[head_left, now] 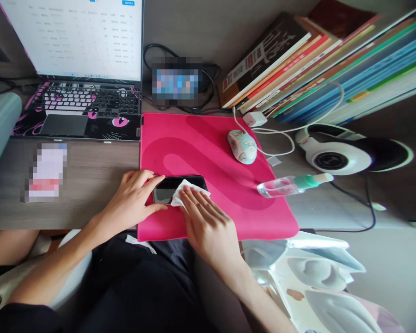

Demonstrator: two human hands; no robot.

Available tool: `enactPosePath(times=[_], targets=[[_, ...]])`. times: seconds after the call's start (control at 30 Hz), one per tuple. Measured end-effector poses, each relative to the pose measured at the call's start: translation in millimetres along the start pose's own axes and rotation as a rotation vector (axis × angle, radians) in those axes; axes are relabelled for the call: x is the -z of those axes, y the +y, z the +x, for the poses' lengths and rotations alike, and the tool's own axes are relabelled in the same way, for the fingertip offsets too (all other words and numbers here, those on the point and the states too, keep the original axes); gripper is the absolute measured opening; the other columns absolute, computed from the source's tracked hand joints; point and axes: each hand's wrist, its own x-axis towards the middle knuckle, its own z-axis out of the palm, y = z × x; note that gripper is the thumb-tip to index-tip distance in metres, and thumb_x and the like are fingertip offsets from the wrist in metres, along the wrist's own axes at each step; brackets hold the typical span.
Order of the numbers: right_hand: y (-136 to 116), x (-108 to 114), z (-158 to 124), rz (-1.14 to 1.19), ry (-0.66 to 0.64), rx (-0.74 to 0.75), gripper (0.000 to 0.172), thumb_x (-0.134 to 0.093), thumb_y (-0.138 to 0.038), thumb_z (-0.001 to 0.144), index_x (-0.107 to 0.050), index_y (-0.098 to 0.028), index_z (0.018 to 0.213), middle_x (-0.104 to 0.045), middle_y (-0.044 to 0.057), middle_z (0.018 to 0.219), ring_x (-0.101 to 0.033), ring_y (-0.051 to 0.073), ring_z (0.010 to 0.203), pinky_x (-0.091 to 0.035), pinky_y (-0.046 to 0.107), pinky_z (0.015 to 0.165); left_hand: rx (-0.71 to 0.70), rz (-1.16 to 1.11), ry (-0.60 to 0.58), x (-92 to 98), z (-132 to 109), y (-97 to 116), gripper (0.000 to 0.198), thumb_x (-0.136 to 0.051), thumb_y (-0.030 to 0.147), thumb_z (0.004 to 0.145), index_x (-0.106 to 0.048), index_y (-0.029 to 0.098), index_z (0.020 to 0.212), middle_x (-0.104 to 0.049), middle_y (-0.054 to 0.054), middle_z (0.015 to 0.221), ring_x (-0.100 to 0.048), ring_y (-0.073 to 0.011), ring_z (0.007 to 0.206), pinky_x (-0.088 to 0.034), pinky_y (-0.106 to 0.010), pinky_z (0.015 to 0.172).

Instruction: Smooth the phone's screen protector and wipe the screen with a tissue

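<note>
A black smartphone (163,190) lies flat on the pink desk mat (208,138) near its front edge. My left hand (133,192) holds the phone's left end, thumb on the near side and fingers along the far side. Under the fingers of my right hand (208,217) is a folded white tissue (177,197), pressed onto the phone's screen. The tissue and hand cover the phone's right part. To the right, a clear spray bottle (277,187) with a green collar lies on its side on the mat.
An open laptop (90,106) stands at the back left, with a blurred phone-like item (46,171) before it. A patterned mouse (242,146), white charger (254,119) with cable, headphones (336,157) and a row of books (284,69) occupy the right. A plastic bag (308,263) hangs below the desk.
</note>
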Motion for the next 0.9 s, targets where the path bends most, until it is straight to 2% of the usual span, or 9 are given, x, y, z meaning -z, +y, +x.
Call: enactPosePath(times=[0.13,0.23,0.37,0.5,0.7,0.8,0.9], targets=[[10.3,-17.5,21.6,0.055,0.021,-0.027,0.031,-0.057,-0.015,0.107,-0.075,-0.008,0.130,-0.077,0.016,0.137,-0.076,0.030,0.127,-0.064,0.044,0.110,0.019,-0.009,0.005,-1.2,0.7,-1.2,0.069,-0.084,0.042,0.094,-0.053,0.022,0.152,-0.063,-0.013,0.136,-0.061,-0.0330,0.132,-0.045,-0.051,0.117],[7.6,-23.3,24.0,0.025,0.034,-0.040,0.034,-0.055,-0.016,0.108,-0.073,-0.007,0.135,-0.075,0.018,0.140,-0.074,0.031,0.130,-0.062,0.045,0.112,0.019,0.001,0.015,-1.2,0.7,-0.5,0.068,-0.083,0.042,0.095,-0.053,0.022,0.152,-0.063,-0.013,0.136,-0.062,-0.0329,0.131,-0.046,-0.050,0.116],[-8.9,-15.1,7.1,-0.033,0.020,-0.024,0.040,-0.057,-0.013,0.105,-0.067,-0.003,0.143,-0.071,0.022,0.144,-0.071,0.034,0.134,-0.062,0.048,0.112,0.023,0.004,0.010,-0.3,0.2,1.0,0.061,-0.079,0.040,0.098,-0.054,0.024,0.151,-0.063,-0.014,0.139,-0.062,-0.0334,0.133,-0.047,-0.051,0.115],[-23.7,-3.9,-4.4,-0.050,-0.018,-0.015,0.044,-0.056,-0.010,0.103,-0.065,-0.004,0.145,-0.071,0.023,0.144,-0.072,0.035,0.132,-0.063,0.049,0.110,0.021,-0.011,0.000,-0.1,0.4,0.1,0.056,-0.076,0.033,0.100,-0.054,0.023,0.151,-0.063,-0.014,0.141,-0.061,-0.0330,0.135,-0.045,-0.051,0.117],[-19.8,-15.1,21.3,0.000,0.023,-0.025,0.031,-0.054,-0.015,0.107,-0.075,-0.004,0.127,-0.078,0.021,0.132,-0.078,0.032,0.122,-0.066,0.046,0.105,0.018,-0.061,-0.054,2.7,2.2,-0.9,0.063,-0.079,0.037,0.099,-0.051,0.024,0.154,-0.063,-0.012,0.142,-0.061,-0.0316,0.137,-0.039,-0.051,0.121],[-15.0,-25.7,30.9,0.046,0.030,-0.026,0.033,-0.052,-0.016,0.108,-0.075,-0.005,0.129,-0.077,0.020,0.136,-0.077,0.031,0.125,-0.064,0.047,0.109,0.033,-0.055,-0.066,3.8,2.5,0.0,0.067,-0.080,0.033,0.098,-0.049,0.024,0.157,-0.062,-0.013,0.146,-0.058,-0.0314,0.142,-0.038,-0.049,0.123],[-16.9,-29.7,28.9,0.057,0.046,-0.023,0.035,-0.053,-0.016,0.108,-0.073,-0.006,0.135,-0.074,0.020,0.140,-0.074,0.032,0.130,-0.063,0.048,0.111,0.049,-0.060,-0.082,3.8,2.6,0.8,0.070,-0.080,0.030,0.097,-0.047,0.025,0.158,-0.061,-0.012,0.149,-0.056,-0.0311,0.145,-0.037,-0.049,0.123]])
